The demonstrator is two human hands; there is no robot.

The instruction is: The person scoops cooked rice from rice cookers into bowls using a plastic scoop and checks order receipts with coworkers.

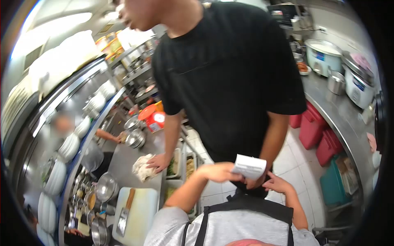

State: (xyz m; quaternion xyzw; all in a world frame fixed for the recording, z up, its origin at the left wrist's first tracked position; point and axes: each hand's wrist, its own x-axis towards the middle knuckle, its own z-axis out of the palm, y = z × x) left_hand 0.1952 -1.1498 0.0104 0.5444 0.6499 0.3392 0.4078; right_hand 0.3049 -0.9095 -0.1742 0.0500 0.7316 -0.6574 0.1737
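My left hand (221,172) reaches across in front of my chest, its fingers closed on a white printed paper slip (248,165). The print is too small to read. My right hand (279,183) is a little to the right of the slip, fingers partly stretched out, with nothing seen in it. Between my hands, just under the slip, is a hand (255,183) of a co-worker in a black T-shirt (230,65); whether it touches the paper I cannot tell. That person's other hand (159,163) rests on the counter against a crumpled white cloth (143,167).
A cleaver (124,219) lies on a cutting board (135,211) at left, beside metal bowls (106,186). Stacked dishes (69,146) line a shelf. Another person's arm (107,135) reaches in there. Rice cookers (324,57) stand on the right counter (328,96), above red bins (312,127).
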